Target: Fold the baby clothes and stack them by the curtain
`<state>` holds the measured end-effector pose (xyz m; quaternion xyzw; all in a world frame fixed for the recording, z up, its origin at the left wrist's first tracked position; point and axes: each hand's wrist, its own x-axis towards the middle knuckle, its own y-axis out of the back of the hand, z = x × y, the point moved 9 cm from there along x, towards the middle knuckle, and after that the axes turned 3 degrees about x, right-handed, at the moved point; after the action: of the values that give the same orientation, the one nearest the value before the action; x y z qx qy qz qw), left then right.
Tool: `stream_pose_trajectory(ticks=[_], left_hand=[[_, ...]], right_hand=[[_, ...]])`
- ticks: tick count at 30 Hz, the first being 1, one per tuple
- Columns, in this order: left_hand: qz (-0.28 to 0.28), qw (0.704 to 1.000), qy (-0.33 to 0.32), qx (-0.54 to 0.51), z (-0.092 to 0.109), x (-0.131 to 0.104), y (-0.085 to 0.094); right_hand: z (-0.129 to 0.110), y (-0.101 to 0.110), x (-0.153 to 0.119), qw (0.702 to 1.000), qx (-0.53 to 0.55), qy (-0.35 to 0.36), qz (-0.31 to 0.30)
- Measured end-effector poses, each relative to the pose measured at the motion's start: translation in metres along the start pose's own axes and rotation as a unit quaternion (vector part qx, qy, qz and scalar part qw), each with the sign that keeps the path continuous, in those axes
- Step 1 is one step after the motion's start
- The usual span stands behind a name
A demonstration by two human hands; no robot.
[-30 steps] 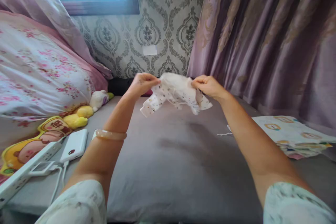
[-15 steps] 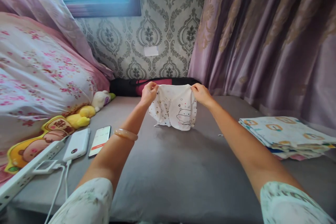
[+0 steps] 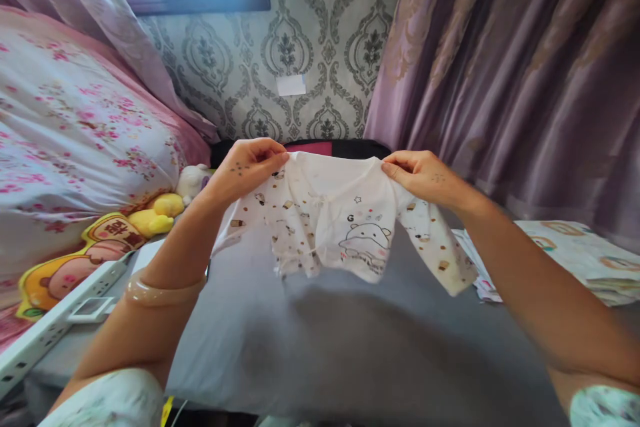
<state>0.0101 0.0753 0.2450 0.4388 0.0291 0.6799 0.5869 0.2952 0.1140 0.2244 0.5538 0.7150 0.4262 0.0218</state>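
A small white baby shirt (image 3: 355, 213) with a cartoon animal and little brown prints hangs stretched between my hands, above the grey bed surface. My left hand (image 3: 256, 163) pinches its left shoulder between thumb and fingers. The other shoulder is pinched by my right hand (image 3: 420, 173). Both sleeves show, spread out to the sides, and the shirt's lower edge hangs over its shadow on the grey sheet (image 3: 350, 347).
Folded printed cloths (image 3: 570, 247) are stacked at the right. Along the left lie a white power strip (image 3: 55, 330), a yellow plush (image 3: 65, 270) and a white plush (image 3: 193, 181). A black and pink roll (image 3: 310, 147) lies by the wall.
Both hands have come closer and moved farther apart, still pinching the shirt. The shirt is now spread wider, with its sleeves out. My left forearm now covers most of the phone.
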Motion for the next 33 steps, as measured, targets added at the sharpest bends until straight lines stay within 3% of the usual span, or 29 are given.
stream_pose_trajectory(ticks=[3,7,10,13,16,20,23,33], left_hand=[[-0.089,0.992,0.089,-0.027,-0.032,0.000,-0.026],[-0.202,0.965,0.159,0.054,-0.106,-0.014,-0.094],[-0.219,0.952,0.171,0.130,-0.153,-0.028,-0.140],[-0.208,0.941,0.186,0.192,-0.184,-0.042,-0.171],[-0.189,0.942,0.162,0.227,-0.198,-0.046,-0.185],[-0.167,0.938,0.048,0.301,-0.200,-0.038,-0.192],[-0.164,0.929,0.002,0.331,-0.204,-0.029,-0.196],[-0.201,0.917,-0.018,0.343,-0.232,0.015,-0.215]], right_hand=[[0.027,-0.022,0.005,0.995,0.054,-0.046,-0.070],[0.092,-0.083,0.008,0.983,0.007,-0.081,-0.162],[0.136,-0.123,0.004,0.978,-0.089,-0.074,-0.176],[0.164,-0.149,-0.005,0.966,-0.169,-0.084,-0.178],[0.177,-0.160,-0.010,0.951,-0.231,-0.090,-0.186],[0.184,-0.164,-0.006,0.932,-0.297,-0.077,-0.195],[0.194,-0.171,0.002,0.919,-0.322,-0.079,-0.214],[0.228,-0.181,0.045,0.908,-0.339,-0.079,-0.231]])
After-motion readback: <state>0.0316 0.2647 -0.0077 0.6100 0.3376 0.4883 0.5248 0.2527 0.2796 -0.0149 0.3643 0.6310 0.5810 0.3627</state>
